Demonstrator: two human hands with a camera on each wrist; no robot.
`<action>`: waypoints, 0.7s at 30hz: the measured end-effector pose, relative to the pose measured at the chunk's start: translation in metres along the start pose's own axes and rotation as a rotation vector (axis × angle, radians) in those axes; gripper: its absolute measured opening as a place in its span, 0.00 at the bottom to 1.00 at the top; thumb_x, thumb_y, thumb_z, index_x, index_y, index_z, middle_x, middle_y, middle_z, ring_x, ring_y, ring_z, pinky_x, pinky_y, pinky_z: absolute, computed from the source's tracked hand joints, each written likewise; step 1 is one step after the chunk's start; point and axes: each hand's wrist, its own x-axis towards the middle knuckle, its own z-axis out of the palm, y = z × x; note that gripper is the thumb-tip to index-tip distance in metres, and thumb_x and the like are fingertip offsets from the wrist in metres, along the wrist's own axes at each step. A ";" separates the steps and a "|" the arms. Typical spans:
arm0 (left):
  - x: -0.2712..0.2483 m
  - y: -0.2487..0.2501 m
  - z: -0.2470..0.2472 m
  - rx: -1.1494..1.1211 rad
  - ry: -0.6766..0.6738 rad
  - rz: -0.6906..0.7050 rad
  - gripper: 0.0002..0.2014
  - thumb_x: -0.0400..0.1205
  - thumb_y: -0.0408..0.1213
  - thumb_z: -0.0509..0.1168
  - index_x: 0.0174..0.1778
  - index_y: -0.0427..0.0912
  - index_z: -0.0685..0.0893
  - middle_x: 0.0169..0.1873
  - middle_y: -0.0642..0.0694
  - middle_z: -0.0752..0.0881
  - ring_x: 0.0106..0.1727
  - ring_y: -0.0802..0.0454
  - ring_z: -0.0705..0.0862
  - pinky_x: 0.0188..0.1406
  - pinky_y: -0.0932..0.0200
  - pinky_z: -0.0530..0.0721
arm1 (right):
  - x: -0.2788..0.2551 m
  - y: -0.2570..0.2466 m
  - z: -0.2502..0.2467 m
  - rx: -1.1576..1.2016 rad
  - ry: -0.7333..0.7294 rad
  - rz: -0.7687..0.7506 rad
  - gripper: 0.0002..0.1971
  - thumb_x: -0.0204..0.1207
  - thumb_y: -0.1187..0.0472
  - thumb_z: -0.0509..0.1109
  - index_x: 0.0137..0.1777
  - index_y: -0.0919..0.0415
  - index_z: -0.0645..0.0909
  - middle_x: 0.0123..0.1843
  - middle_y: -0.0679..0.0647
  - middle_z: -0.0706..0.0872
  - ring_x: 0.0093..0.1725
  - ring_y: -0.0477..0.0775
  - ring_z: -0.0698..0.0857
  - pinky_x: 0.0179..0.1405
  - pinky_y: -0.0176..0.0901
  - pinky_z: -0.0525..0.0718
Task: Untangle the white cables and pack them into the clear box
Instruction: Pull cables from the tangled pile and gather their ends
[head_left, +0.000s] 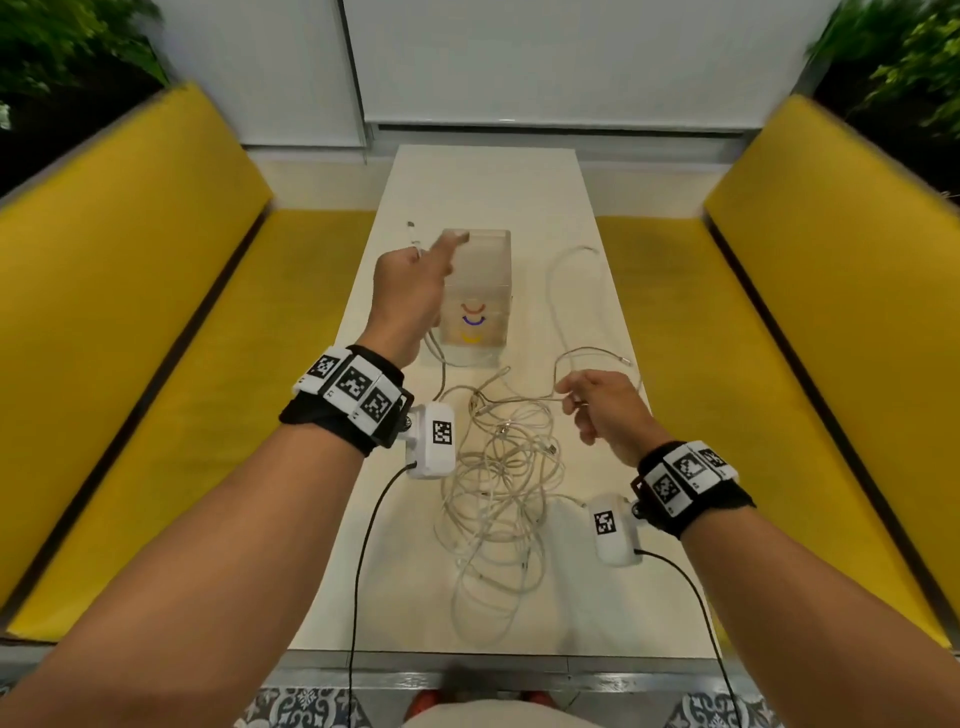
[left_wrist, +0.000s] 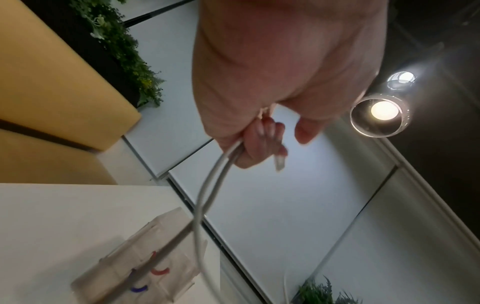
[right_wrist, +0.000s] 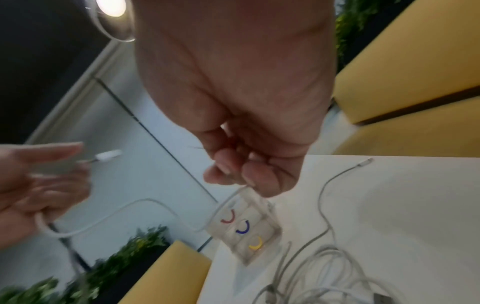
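Several white cables lie in a tangle (head_left: 498, 467) on the near half of the white table (head_left: 597, 597). The clear box (head_left: 475, 296), marked with red, blue and yellow arcs, stands upright beyond the tangle. My left hand (head_left: 426, 254) is raised beside the box's left side, its lower fingers (left_wrist: 259, 142) curled round a white cable (left_wrist: 205, 189). The plug (left_wrist: 279, 162) sticks out past them and the index finger is straight. My right hand (head_left: 571, 400) hovers over the tangle's far right and pinches a thin cable strand (right_wrist: 228, 195) between thumb and fingers. That strand sags across to the left hand (right_wrist: 39, 185).
Another cable (head_left: 563, 291) loops loose on the table right of the box, its plug end (right_wrist: 369, 160) lying free. Yellow bench seats (head_left: 156, 364) flank the narrow table on both sides. White blinds (head_left: 519, 62) close off the far end.
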 end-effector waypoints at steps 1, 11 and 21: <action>0.001 -0.002 0.000 -0.084 0.025 -0.016 0.17 0.86 0.47 0.66 0.33 0.44 0.74 0.18 0.57 0.70 0.18 0.57 0.65 0.20 0.61 0.64 | 0.004 0.003 -0.006 -0.004 0.033 0.080 0.14 0.88 0.61 0.58 0.54 0.68 0.83 0.40 0.61 0.84 0.25 0.52 0.78 0.21 0.42 0.73; -0.003 -0.017 0.002 -0.460 0.084 0.069 0.17 0.82 0.35 0.52 0.25 0.49 0.62 0.22 0.51 0.61 0.31 0.46 0.52 0.28 0.50 0.52 | 0.006 0.031 -0.003 -0.454 0.315 0.038 0.12 0.81 0.62 0.64 0.62 0.63 0.72 0.53 0.58 0.83 0.43 0.56 0.83 0.34 0.44 0.78; -0.003 -0.039 0.011 -0.512 0.062 0.027 0.20 0.84 0.35 0.51 0.23 0.49 0.63 0.22 0.51 0.61 0.25 0.52 0.57 0.24 0.56 0.59 | 0.027 0.089 0.033 -0.906 -0.134 -0.002 0.22 0.80 0.69 0.61 0.71 0.54 0.81 0.72 0.58 0.81 0.72 0.61 0.80 0.69 0.48 0.78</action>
